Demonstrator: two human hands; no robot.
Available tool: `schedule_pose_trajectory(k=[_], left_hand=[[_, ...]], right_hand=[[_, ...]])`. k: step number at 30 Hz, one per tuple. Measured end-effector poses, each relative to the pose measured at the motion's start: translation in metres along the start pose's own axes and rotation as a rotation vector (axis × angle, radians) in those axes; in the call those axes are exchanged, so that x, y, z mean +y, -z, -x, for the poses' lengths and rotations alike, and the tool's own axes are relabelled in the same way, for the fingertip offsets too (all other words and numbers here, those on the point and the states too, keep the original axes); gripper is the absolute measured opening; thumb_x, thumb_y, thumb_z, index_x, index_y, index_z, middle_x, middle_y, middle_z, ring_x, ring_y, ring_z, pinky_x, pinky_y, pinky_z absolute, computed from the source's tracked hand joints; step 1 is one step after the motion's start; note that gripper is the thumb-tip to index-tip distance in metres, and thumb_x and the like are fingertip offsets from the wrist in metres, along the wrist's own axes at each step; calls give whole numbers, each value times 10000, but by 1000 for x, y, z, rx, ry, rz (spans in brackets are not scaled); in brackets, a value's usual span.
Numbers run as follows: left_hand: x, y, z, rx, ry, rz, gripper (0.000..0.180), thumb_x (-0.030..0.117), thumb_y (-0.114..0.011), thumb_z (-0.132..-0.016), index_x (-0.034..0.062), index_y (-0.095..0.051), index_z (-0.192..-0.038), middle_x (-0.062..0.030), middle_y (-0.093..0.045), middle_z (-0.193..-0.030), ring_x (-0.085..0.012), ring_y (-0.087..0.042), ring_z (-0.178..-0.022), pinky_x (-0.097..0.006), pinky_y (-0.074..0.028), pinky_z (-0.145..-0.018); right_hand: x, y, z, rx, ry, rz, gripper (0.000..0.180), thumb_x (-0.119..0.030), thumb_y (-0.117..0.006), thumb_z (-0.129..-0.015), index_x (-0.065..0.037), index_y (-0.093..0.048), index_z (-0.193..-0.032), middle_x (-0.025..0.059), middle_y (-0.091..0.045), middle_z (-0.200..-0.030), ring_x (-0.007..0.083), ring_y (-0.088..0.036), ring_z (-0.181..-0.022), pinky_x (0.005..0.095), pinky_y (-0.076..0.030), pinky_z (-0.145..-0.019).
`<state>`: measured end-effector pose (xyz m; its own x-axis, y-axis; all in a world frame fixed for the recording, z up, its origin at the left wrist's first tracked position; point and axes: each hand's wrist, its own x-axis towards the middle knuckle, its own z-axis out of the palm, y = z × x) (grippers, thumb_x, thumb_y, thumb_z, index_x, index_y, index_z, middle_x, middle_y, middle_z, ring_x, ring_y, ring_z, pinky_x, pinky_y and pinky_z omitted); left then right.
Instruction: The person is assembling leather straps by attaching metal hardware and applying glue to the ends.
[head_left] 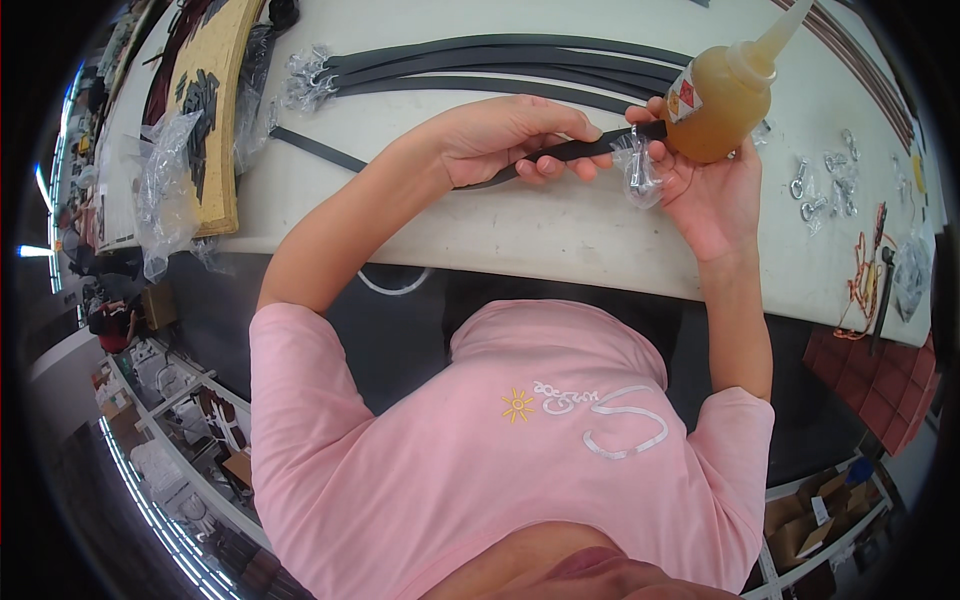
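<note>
A black strap [575, 150] runs between my two hands above the table. My left hand [515, 135] is closed on it, thumb on top and fingers beneath. My right hand [712, 200] holds a squeeze bottle [722, 110] of amber liquid, tilted with its pale nozzle pointing up and to the right. Fingertips of that hand also touch the strap near its end. There hangs a metal snap hook [636, 165] wrapped in clear plastic. The strap's other end trails left across the table, behind my left forearm.
Several black straps [480, 60] with plastic-wrapped hooks [310, 78] lie across the white table [480, 235]. At left stands a yellowish board [215, 110] with dark strips and clear plastic. Loose hooks [815, 185] and an orange cord [862, 285] lie at right.
</note>
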<state>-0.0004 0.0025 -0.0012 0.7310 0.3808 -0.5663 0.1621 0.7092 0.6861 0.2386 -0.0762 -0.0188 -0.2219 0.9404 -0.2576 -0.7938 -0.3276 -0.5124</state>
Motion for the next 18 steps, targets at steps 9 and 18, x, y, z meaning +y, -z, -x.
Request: schedule_pose_trajectory(k=[9, 18], left_hand=[[-1, -1, 0, 10, 1, 22, 218, 225, -662, -938, 21, -701, -1005, -117, -735, -933, -39, -476, -562, -170, -374, -456], [-2, -1, 0, 44, 4, 13, 184, 224, -666, -956, 40, -673, -970, -118, -725, -962, -59, -457, -572, -181, -351, -472]], right_hand=[[2, -6, -1, 53, 37, 23, 573, -428, -273, -1070, 49, -524, -1265, 312, -607, -1208, 222, -683, -819, 296, -577, -711], [2, -8, -1, 73, 20, 42, 579, -473, -268, -1061, -3, -571, -1210, 297, -639, -1169, 206, -717, -793, 267, -558, -619]])
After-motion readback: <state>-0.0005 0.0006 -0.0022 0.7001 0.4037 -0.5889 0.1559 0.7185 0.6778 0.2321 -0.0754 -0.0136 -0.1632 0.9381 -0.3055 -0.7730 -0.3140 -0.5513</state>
